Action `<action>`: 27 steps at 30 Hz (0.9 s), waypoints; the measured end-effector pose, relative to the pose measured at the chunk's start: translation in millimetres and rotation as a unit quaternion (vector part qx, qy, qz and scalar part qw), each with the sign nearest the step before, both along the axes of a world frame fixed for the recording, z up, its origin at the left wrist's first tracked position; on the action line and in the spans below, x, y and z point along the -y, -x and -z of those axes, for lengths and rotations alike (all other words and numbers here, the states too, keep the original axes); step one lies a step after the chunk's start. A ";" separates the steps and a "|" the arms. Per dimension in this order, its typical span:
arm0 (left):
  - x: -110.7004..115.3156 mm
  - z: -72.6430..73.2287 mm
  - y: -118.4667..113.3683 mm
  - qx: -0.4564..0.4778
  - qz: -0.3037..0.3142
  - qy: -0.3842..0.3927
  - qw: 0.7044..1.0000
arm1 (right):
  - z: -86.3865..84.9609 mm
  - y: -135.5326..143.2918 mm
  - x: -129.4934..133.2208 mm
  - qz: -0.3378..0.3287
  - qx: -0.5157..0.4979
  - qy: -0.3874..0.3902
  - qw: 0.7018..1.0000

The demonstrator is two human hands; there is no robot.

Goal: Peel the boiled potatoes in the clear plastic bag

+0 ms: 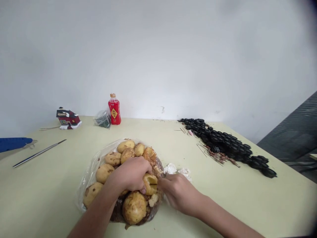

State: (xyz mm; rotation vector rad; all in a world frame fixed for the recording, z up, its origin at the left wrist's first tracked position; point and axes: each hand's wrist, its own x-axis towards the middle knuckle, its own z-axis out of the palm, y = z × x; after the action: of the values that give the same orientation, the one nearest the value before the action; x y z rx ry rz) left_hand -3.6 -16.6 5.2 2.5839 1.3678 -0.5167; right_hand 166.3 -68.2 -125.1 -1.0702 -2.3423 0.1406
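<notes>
Several round, yellow-brown potato-like pieces (134, 207) lie in a clear plastic bag (85, 180) near the table's front. My left hand (135, 173) reaches over them, its fingers wrapped round a hollowed piece (150, 185) whose opening faces right. Just right of that opening, my right hand (177, 190) is closed in a pinch; what it grips is hidden by the fingers. Pale crumbs (153, 200) lie beside the hollowed piece. Crumpled white tissue (170, 169) rests on the table behind my right hand.
On the pale table (223, 198), a heap of black round parts (230, 145) runs along the right, wires beside it. A red bottle (114, 110), a bag of green items (103, 119) and a toy house (68, 119) stand behind. A metal blade (39, 153) and blue tool (15, 144) lie left.
</notes>
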 end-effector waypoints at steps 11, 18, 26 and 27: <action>-1.2 -0.8 -1.3 -0.010 -0.002 0.002 1.000 | -25.7 1.2 3.3 -0.046 -0.075 0.130 0.988; -1.3 -0.2 -0.7 -0.012 0.010 -0.003 1.000 | -44.2 18.2 9.4 0.182 0.088 0.176 0.964; -0.6 -1.0 1.1 -0.005 0.012 -0.009 1.000 | -38.3 30.0 4.9 0.157 -0.008 0.162 0.974; -0.5 -1.0 1.3 -0.006 0.012 -0.011 1.000 | -38.2 29.9 5.3 0.144 -0.021 0.156 0.977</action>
State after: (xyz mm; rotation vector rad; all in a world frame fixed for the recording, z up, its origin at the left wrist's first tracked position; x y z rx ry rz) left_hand -4.8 -16.1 6.3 2.6210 1.3555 -0.5246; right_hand 136.4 -73.5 -86.9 -1.5305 -2.1432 0.4262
